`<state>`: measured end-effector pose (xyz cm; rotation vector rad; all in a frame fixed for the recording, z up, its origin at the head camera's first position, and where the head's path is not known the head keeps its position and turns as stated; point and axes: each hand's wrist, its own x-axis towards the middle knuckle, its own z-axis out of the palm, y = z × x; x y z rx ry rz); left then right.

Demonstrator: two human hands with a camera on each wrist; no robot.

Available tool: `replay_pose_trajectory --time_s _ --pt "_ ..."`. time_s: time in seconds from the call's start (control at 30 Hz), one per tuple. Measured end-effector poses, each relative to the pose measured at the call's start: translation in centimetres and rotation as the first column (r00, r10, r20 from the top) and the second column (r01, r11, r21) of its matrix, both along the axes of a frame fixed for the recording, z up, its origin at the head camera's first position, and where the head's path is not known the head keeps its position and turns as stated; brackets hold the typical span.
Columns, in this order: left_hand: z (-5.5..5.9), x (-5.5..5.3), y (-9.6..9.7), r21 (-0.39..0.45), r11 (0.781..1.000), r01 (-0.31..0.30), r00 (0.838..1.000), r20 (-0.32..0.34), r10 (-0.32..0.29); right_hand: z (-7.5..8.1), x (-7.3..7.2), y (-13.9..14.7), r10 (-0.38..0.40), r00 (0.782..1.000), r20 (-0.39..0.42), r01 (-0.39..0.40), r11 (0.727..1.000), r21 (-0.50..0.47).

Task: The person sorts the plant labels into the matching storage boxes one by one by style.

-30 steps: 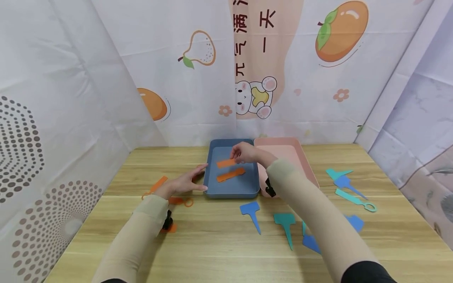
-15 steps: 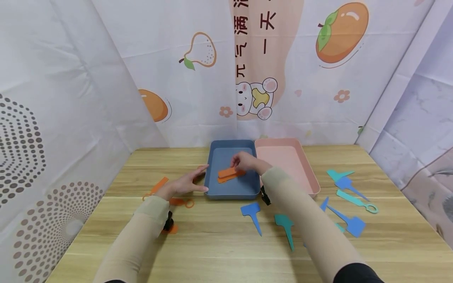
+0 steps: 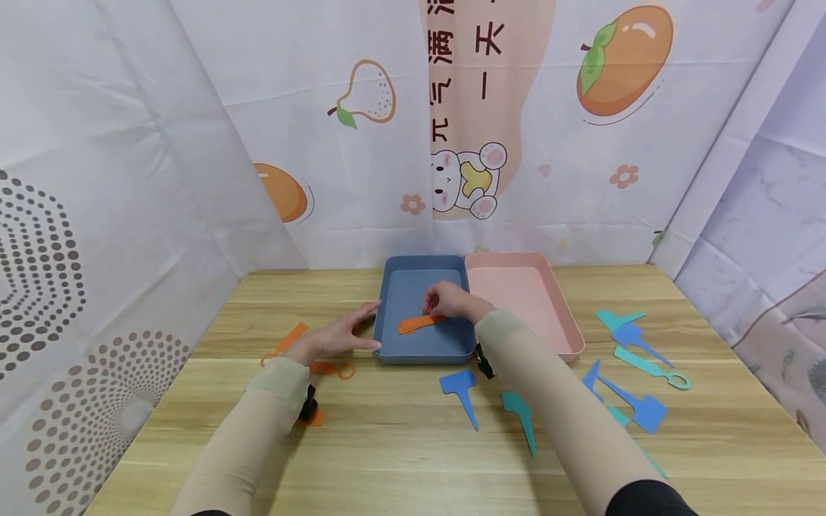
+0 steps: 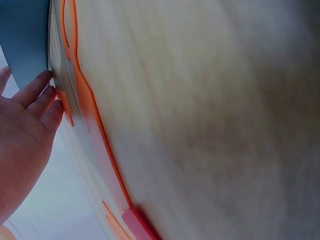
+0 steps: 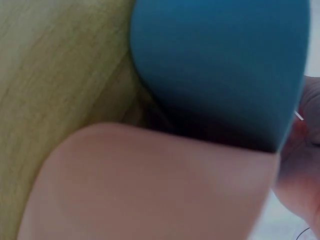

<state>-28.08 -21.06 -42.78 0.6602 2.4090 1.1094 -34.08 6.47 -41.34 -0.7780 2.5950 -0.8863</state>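
My right hand (image 3: 447, 299) reaches into the blue tray (image 3: 413, 350), its curled fingers pinching an orange plant label (image 3: 419, 324). That label lies nearly on top of another orange one on the tray floor, so their outlines almost merge. My left hand (image 3: 335, 335) is spread, with thumb and fingertips against the tray's left wall. In the left wrist view its straight fingers (image 4: 37, 90) reach the tray's side. Under and beside the left forearm lie several more orange labels, one with a ring end (image 3: 345, 370). The right wrist view shows mostly tray walls, hiding the fingertips.
A pink tray (image 3: 516, 287) stands against the blue tray's right side. Blue T-shaped labels (image 3: 459, 387) and teal ones (image 3: 519, 412) lie in front and to the right, several partly under the right arm. A printed curtain (image 3: 290, 107) hangs behind the table (image 3: 387, 444).
My right hand has come down and slightly toward me inside the blue tray, bringing one orange label onto the other. The left hand stays in place at the tray's wall.
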Motion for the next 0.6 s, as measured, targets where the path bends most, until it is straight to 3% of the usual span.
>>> replay_pose_trajectory --time_s 0.33,0.6 --pt "0.1 0.1 -0.1 -0.003 1.000 -0.015 1.000 0.010 0.015 1.5 0.0 0.2 0.022 1.000 0.008 -0.022 1.000 0.008" --pt "0.0 0.1 0.0 -0.001 1.000 -0.004 1.000 0.008 0.004 3.8 0.7 2.0 0.116 0.993 -0.018 -0.116 0.993 -0.017"
